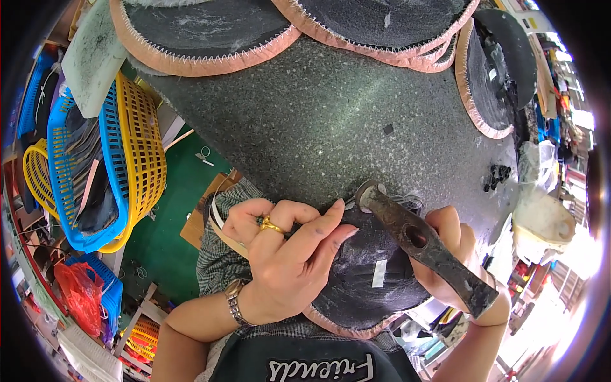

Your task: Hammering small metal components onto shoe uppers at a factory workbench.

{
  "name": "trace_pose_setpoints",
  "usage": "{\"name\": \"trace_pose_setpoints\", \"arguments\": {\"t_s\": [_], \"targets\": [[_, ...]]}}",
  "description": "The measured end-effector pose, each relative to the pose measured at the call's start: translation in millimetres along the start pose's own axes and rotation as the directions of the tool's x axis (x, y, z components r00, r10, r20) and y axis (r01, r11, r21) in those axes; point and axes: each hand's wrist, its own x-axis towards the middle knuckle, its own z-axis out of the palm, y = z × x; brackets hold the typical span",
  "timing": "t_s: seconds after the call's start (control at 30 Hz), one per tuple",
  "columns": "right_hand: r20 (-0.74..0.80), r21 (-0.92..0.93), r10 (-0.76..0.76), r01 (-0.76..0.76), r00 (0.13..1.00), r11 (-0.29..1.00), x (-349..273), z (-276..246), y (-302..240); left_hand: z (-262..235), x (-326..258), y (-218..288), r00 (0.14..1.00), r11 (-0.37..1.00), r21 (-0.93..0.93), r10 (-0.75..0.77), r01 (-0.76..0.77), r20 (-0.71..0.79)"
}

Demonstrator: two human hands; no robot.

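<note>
My right hand (449, 245) grips a hammer (439, 256) with a worn dark metal head; the handle is mostly hidden. The round face of its head is down by the near edge of the dark slab, close to my left fingertips. My left hand (289, 254) has its fingers curled, with thumb and forefinger close together at the top of a dark fabric piece (356, 290). Whatever lies between them is too small to make out. This piece has a pinkish edge and a small white tag, and sits against my lap. A cream strip (226, 232) runs behind my left hand.
Speckled dark slab (305, 121) ahead, bearing several dark pieces with pink zigzag-stitched edges (210, 63) at its far side. A black clump of small bits (498, 177) lies at right. Blue basket (113, 153) and yellow basket (143, 140) stand at left, above a green floor (184, 165).
</note>
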Motion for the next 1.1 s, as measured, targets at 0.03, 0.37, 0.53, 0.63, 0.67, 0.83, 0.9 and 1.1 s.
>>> {"name": "trace_pose_setpoints", "arguments": {"t_s": [0.03,0.37,0.53,0.63,0.67,0.83,0.9,1.1], "targets": [[-0.001,-0.002,0.002,-0.002,1.0,1.0,0,0,0,1,-1,-1,1.0,1.0,-0.002,0.001,-0.001,0.0],[0.143,0.023,0.364,-0.371,0.92,0.928,13,-26,-17,-1,-3,6,0.99,0.971,0.197,0.138,-0.138,0.013],[0.265,-0.128,0.071,-0.037,0.962,0.991,31,-36,-14,-1,-2,8,0.984,0.943,0.285,0.175,-0.174,0.025],[-0.015,-0.059,-0.063,0.062,0.998,0.996,32,-35,-18,-2,-3,8,0.982,0.946,0.263,0.183,-0.186,0.038],[0.138,-0.179,-0.058,0.082,0.989,0.98,31,-37,-19,0,-4,7,0.98,0.941,0.277,0.2,-0.193,0.005],[0.0,-0.163,-0.087,0.086,0.996,0.983,32,-36,-20,-2,-2,7,0.976,0.927,0.309,0.217,-0.213,0.024],[0.245,-0.456,-0.073,0.181,0.967,0.871,29,-33,-18,-1,1,5,0.964,0.915,0.308,0.264,-0.26,0.03],[0.235,-0.249,-0.138,0.196,0.962,0.948,35,-37,-20,-13,7,4,0.958,0.939,0.192,0.273,-0.286,0.092]]}}
